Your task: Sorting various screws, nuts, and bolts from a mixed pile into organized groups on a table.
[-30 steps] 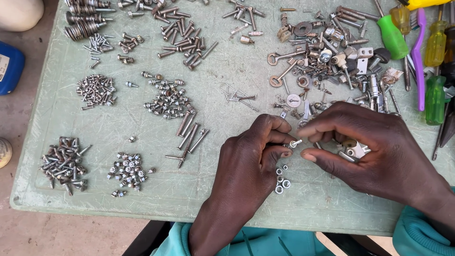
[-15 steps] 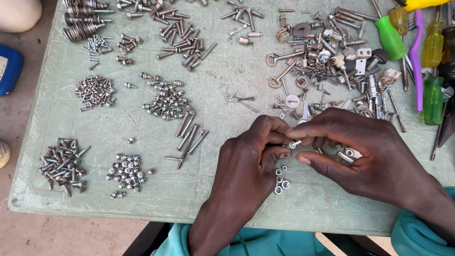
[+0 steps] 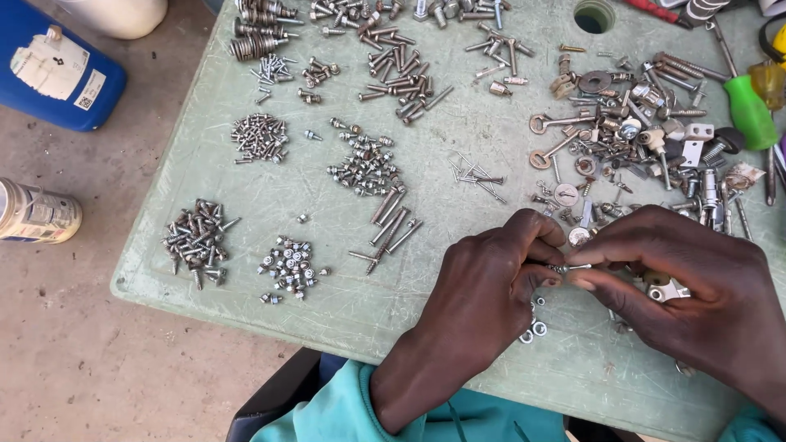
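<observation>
From the head view, both hands meet over the near right part of a pale green table. The left hand and the right hand pinch one small bolt between thumb and fingertips, fingers curled tight on it, the bolt lying crosswise between them just above the tabletop. Right under the left hand's fingers lie a few loose nuts, close to the near edge.

Open room lies mostly in the middle strip of the table, between the sorted heaps at left and the jumble at right. At left, a pile of dark screws sits just inside the left edge, with a cluster of small hex bolts beside it, toward the near edge. A few long screws lie just left of the left hand. Far right, a mixed heap of hardware crowds the table, and a green screwdriver handle lies at the right edge. A round hole opens at the far edge. Off the table at left stand a blue container and a can on the floor.
</observation>
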